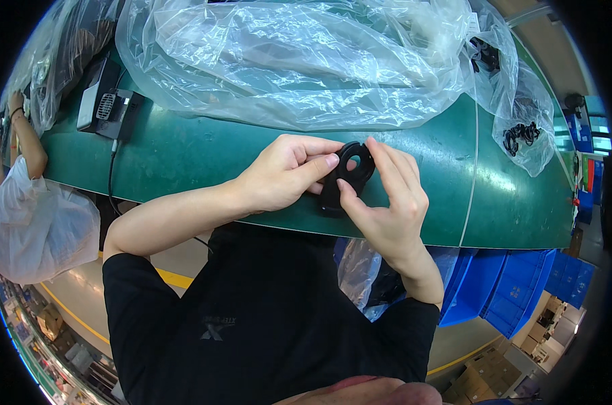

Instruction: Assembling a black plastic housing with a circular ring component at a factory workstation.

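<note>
Near the front edge of the green table I hold a black part with a round ring (366,160) at its top and a flat, roughly rectangular lower body (331,195). My left hand (285,172) pinches the ring's left side, its thumb on the face and the other fingers partly hidden behind. On the other side my right hand (395,192) has its fingertips at the ring's upper right rim and its thumb at the lower rim. The part is slightly tilted, and both hands are closed on it. What lies behind it is hidden.
Large clear plastic bags (306,67) cover the far side of the green table (204,148). A black device with a cable (123,111) stands at the left. Small black parts (520,137) lie in a bag at the right. Blue bins (515,290) stand below; another person (36,209) is at the left.
</note>
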